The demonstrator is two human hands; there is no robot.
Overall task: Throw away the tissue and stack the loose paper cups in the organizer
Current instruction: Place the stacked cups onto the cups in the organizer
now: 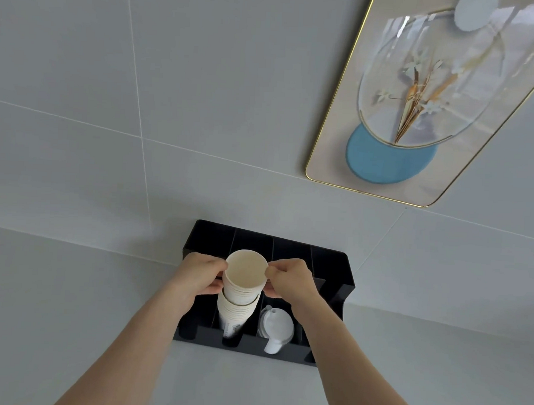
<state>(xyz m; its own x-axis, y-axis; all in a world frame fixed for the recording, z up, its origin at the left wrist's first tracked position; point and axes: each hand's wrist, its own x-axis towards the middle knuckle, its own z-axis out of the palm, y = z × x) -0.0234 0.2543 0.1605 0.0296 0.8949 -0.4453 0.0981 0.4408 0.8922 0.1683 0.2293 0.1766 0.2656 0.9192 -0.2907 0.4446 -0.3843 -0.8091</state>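
— Where is the upper cup stack (244, 278)?

— Between both hands; left hand (199, 276) and right hand (291, 279) pinch its rim, fingers closed on it. It sits directly above the lower stack (235, 315) in the organizer (332, 284) — axes aligned, second slot from the left.

— How many?

— Two stacks, one pile of lids (277, 325). No tissue visible.

Head camera looks steeply down, close over the organizer (264, 294), seemingly tilted.
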